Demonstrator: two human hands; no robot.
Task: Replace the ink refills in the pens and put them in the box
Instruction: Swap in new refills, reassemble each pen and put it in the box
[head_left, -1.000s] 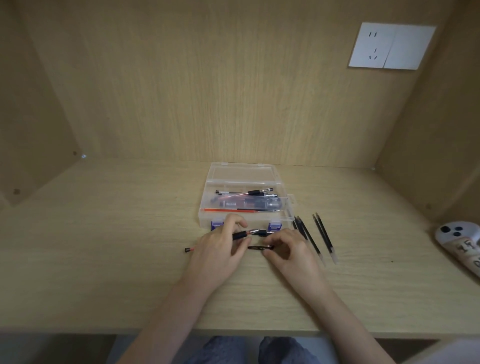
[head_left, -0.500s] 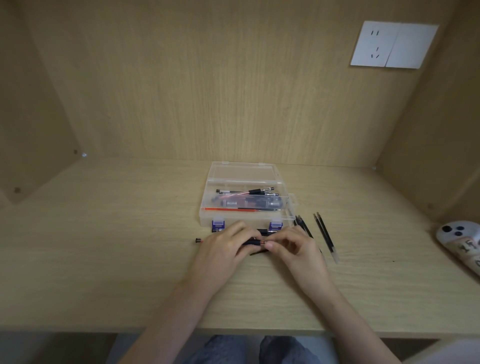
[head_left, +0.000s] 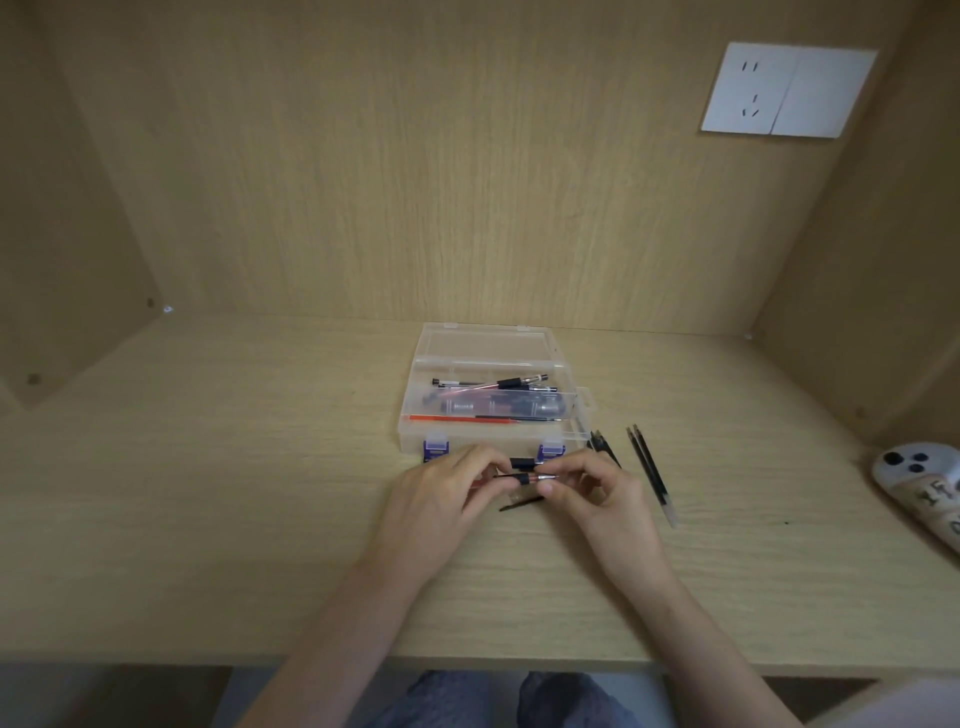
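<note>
Pen (head_left: 525, 478) lies just above the bench (head_left: 208, 519), close in front of me, its long axis running left to right between my two hands and roughly parallel to the front wall of the box (head_left: 488, 437).

My left hand (head_left: 441, 501) has its fingers curled round the barrel, which is mostly hidden inside that grip. What shows in the gap is a black grip sleeve and a small metallic cone pointing right. My right hand (head_left: 597, 496) pinches that cone end between thumb and forefinger, so both hands hold the same pen, with the right nearer the tip. I judge I am seating or screwing the tip section, and the turn has to stay along that left-right axis.

Just below the pen, a short dark piece (head_left: 521, 503) lies on the bench; I cannot tell which part it is.

Beyond my hands the clear box stands open, with stored pens (head_left: 506, 384) and a red refill (head_left: 457, 417) inside. It is just beyond my knuckles, so dropping the pen in calls for a short forward reach.

Further right, the spare refills (head_left: 649, 470) lie on the bench near my right hand, angled away from me. A white gadget (head_left: 924, 478) sits at the far right edge.
</note>
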